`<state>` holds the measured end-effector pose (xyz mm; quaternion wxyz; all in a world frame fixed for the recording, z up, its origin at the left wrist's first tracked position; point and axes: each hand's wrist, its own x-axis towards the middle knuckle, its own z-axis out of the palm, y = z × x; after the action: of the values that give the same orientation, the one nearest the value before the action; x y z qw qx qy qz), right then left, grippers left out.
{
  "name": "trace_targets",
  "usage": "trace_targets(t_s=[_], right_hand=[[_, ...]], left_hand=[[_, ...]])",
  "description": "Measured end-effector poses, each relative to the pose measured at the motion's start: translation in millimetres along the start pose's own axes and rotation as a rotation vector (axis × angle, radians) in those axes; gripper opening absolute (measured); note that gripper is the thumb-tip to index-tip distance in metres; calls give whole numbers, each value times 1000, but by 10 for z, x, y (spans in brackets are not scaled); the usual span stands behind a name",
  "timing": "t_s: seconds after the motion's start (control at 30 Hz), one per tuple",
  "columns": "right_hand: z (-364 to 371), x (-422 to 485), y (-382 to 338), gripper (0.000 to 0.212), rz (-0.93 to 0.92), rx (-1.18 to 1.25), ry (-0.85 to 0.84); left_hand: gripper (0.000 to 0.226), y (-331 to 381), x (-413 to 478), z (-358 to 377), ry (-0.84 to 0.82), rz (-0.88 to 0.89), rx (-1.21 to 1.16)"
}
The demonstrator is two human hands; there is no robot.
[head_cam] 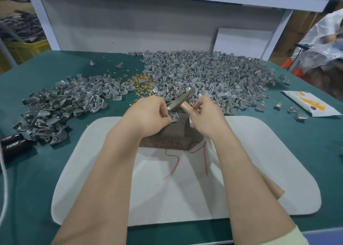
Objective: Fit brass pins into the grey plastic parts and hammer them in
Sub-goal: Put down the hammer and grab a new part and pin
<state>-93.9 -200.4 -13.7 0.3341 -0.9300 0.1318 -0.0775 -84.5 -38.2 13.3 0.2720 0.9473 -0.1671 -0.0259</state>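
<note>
My left hand (148, 115) pinches a small grey plastic part (172, 118) with brass pins standing in it, held on top of a dark rusty metal block (172, 135). My right hand (206, 115) grips the wooden handle of a hammer (182, 98). Its metal head hovers just above the part. A heap of loose brass pins (143, 84) lies beyond my hands, and a big pile of grey parts (207, 74) spreads at the back right.
A smaller pile of grey parts (61, 105) lies at the left. The block stands on a white mat (259, 161) over the green table (46, 170). Two black cylinders marked TAPER (14, 142) sit at the left edge, a white-and-orange packet (308, 103) at the right.
</note>
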Motion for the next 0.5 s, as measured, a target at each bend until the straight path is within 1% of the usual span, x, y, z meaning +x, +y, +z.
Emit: trace_targets(t_s=[0.03, 0.13, 0.23, 0.3, 0.37, 0.43, 0.5], right_hand=[[7, 10, 6, 24, 10, -12, -10], [14, 21, 9, 28, 31, -49, -41], [23, 14, 0, 24, 12, -121, -67], [12, -14, -20, 23, -18, -158, -49], [-21, -40, -47, 22, -65, -84, 26], [-64, -82, -80, 21, -140, 80, 91], [-98, -137, -132, 18, -231, 129, 59]], left_hand=[[15, -3, 3, 3, -1, 0, -8], [10, -5, 8, 5, -2, 5, -21], [10, -14, 12, 3, -2, 16, -25], [7, -23, 15, 6, -4, 25, -17], [4, -31, 20, 8, 0, 31, -12], [4, -30, 23, 16, 7, 37, -11], [5, -30, 26, 20, 13, 42, -8]])
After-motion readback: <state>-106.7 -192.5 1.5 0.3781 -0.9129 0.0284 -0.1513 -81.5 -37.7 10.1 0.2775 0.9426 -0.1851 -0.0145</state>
